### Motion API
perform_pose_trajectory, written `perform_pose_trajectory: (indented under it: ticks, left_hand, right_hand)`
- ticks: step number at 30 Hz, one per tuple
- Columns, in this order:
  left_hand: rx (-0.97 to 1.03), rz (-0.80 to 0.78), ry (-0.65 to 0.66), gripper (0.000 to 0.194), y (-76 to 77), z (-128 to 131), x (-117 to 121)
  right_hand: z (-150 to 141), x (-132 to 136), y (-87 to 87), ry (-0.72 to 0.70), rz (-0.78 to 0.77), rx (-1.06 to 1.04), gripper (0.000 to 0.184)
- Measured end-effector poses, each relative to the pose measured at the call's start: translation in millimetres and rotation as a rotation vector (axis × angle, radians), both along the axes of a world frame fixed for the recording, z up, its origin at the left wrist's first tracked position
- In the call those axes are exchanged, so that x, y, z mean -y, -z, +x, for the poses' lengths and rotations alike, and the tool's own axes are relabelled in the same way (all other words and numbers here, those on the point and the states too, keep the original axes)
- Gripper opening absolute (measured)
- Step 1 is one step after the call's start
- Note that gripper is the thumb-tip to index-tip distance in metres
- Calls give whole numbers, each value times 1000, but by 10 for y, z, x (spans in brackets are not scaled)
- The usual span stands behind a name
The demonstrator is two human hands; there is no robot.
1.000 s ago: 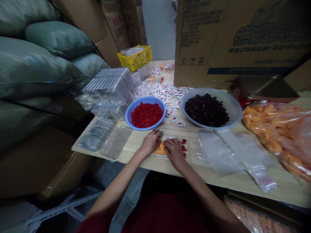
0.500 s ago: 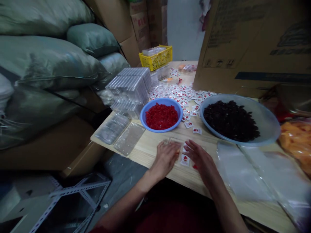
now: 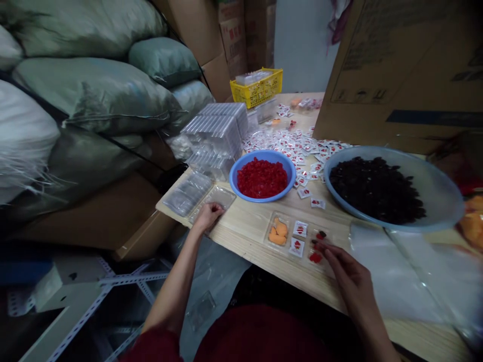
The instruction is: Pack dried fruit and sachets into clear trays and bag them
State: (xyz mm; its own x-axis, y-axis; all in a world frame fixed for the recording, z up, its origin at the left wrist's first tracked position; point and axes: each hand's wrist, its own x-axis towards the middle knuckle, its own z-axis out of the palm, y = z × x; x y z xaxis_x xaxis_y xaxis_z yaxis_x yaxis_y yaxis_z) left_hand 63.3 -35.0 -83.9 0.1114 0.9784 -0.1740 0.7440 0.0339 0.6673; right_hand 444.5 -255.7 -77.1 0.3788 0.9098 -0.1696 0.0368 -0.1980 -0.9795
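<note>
On the table in front of me lies a clear plastic tray (image 3: 268, 235) with compartments. Orange pieces (image 3: 278, 232) fill its left part, two small printed sachets (image 3: 297, 246) lie in the middle, and red pieces (image 3: 315, 257) with dark ones (image 3: 321, 235) are on the right. My right hand (image 3: 350, 274) reaches into that right part, thumb and fingers pinched at a dark piece; whether they grip it is unclear. Farther left, my left hand (image 3: 210, 216) pinches the near edge of a clear plastic lid (image 3: 222, 196) lying flat.
A blue bowl (image 3: 292, 183) of red pieces and a larger bowl (image 3: 439, 201) of dark pieces stand behind the tray. Many sachets (image 3: 290, 143) are scattered beyond. Stacked plastic boxes (image 3: 215, 130), a yellow basket (image 3: 260, 93), plastic bags (image 3: 385, 271) and a large carton (image 3: 400, 75) surround them.
My left hand has gone from the tray's orange pieces to the lid on the left. My right hand has drawn right and pinches over the right compartment. The view has turned left.
</note>
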Motion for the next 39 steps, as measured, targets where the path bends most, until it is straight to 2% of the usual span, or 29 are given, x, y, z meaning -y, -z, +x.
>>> perform_pose_trajectory:
  ticks: [5,10,18,24,33,39]
  left_hand:
    - [80,-7,3,34,115,-6,26]
    - [81,-2,-6,32,144,-4,35]
    - [-58,60,-9,25,44,112,133]
    - [-147,49,7,25,-18,134,142]
    - [-408,83,-5,14,-153,341,177]
    - [-392,209,-5,14,-186,289,259]
  right_hand:
    - [5,112,-8,16,-18,7,41]
    - [-21,133,18,1,-8,29,40]
    - [-20,114,76,-3,-25,33,39]
    - [-29,78,67,-7,-28,31,37]
    - [-51,107,34,33,-73,16,40]
    - [-49,183,78,10,-85,22,40]
